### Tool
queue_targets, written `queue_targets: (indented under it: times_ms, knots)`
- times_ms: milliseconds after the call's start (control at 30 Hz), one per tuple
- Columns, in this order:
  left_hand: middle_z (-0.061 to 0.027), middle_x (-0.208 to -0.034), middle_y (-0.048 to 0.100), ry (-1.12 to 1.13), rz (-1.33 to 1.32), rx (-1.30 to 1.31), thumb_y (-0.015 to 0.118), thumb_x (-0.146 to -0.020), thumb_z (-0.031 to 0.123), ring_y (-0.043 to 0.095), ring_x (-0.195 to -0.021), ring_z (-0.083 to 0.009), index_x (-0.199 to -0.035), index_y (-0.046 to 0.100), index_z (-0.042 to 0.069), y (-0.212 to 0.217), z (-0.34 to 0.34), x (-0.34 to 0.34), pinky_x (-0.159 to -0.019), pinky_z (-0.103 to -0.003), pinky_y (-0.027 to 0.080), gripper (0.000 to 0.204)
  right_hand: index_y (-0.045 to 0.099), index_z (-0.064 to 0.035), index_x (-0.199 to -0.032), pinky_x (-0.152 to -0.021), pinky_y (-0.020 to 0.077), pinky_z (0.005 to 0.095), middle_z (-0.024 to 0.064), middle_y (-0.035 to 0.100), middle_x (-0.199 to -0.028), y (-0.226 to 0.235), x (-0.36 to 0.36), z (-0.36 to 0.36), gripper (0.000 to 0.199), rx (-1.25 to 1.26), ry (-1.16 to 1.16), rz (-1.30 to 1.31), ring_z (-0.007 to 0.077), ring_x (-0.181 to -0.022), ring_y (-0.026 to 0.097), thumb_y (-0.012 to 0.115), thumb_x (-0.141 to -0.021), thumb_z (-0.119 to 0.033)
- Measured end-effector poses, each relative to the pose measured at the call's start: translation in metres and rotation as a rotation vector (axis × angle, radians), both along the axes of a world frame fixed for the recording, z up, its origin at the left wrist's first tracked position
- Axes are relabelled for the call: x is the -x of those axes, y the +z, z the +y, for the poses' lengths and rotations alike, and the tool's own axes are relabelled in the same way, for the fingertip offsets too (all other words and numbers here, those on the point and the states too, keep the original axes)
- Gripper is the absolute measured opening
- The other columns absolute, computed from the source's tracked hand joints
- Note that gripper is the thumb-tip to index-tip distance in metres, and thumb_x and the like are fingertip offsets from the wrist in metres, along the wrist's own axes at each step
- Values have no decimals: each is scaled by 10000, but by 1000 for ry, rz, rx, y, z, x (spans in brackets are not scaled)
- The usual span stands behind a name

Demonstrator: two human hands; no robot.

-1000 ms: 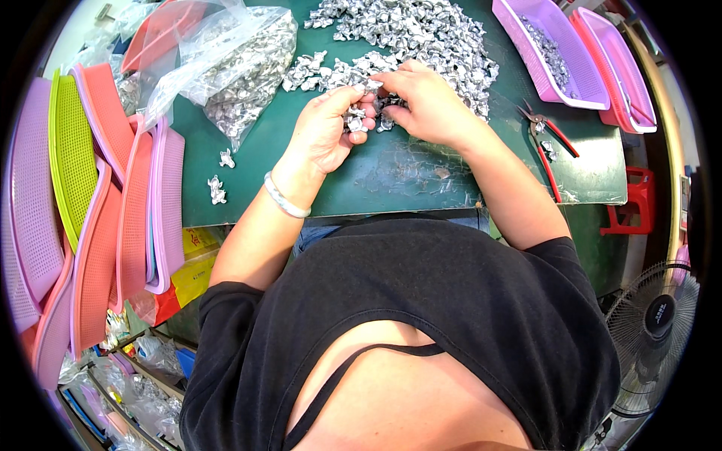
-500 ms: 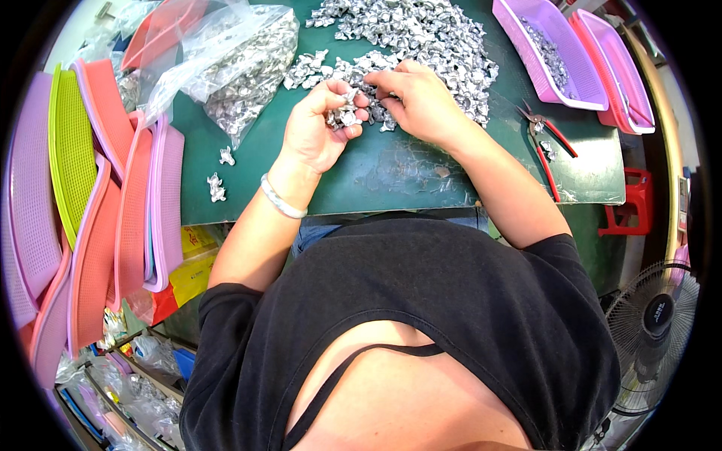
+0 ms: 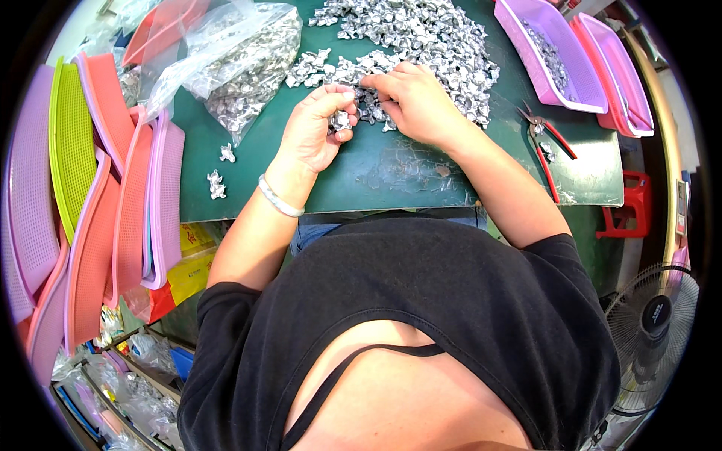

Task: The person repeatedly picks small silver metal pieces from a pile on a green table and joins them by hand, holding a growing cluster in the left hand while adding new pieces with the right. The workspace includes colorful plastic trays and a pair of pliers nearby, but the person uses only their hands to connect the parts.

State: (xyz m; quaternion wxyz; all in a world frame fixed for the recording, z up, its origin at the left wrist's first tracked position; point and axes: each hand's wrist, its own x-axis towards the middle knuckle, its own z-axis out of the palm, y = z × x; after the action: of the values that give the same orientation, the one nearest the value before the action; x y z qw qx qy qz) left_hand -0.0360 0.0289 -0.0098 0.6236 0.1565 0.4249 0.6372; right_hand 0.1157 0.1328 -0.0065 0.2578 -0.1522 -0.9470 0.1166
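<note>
**Sorting small metal pieces**

While the left hand (image 3: 320, 128) pinches one silver piece (image 3: 341, 120), the right hand (image 3: 410, 101), fingers pressed down, rakes the pile (image 3: 429, 37) at twelve o'clock on the green worktop (image 3: 391, 173). Picking seems underway; next needs careful separating.

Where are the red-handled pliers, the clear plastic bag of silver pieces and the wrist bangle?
red-handled pliers (image 3: 558, 141): head view, on one red handle.
clear plastic bag (image 3: 241, 68): head view, on its filled middle.
bangle (image 3: 278, 201): head view, on the band across the left wrist.
</note>
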Motion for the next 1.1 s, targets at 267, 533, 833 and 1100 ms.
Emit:
queue_targets:
  times_ms: [267,533,833,1100]
  knots:
    - [-17,-684,528,-8,220,103,572,-798,97,485,-554,-84,-860,546,55,1,-2,-3,-411,-170,326,79,582,-122,-1036,-725,363,348,24,609,-756,-2,7,-4,338,7,-91,-9,211,-787,523,576,-702,-71]
    - [-7,-652,543,-57,386,139,561,-804,158,473,-512,-62,-847,586,37,14,-2,-9,-392,-178,316,130,569,-98,-1055,-711,368,334,-10,560,-660,7,5,1,353,117,-38,192,196,-711,511,554,-706,-44]
    - [-9,-626,536,-34,390,151,553,-819,198,468,-494,-77,-781,581,40,11,2,-9,-391,-183,313,165,521,-89,-1142,-685,456,312,56,592,-784,1,0,6,421,295,31,235,212,-760,568,525,-735,19]
    - [-21,-637,532,-47,241,138,542,-829,205,479,-527,-99,-799,574,26,10,-1,-6,-392,-184,314,185,515,-59,-1111,-698,452,351,84,607,-770,3,-4,7,385,317,90,175,260,-770,572,505,-731,2]
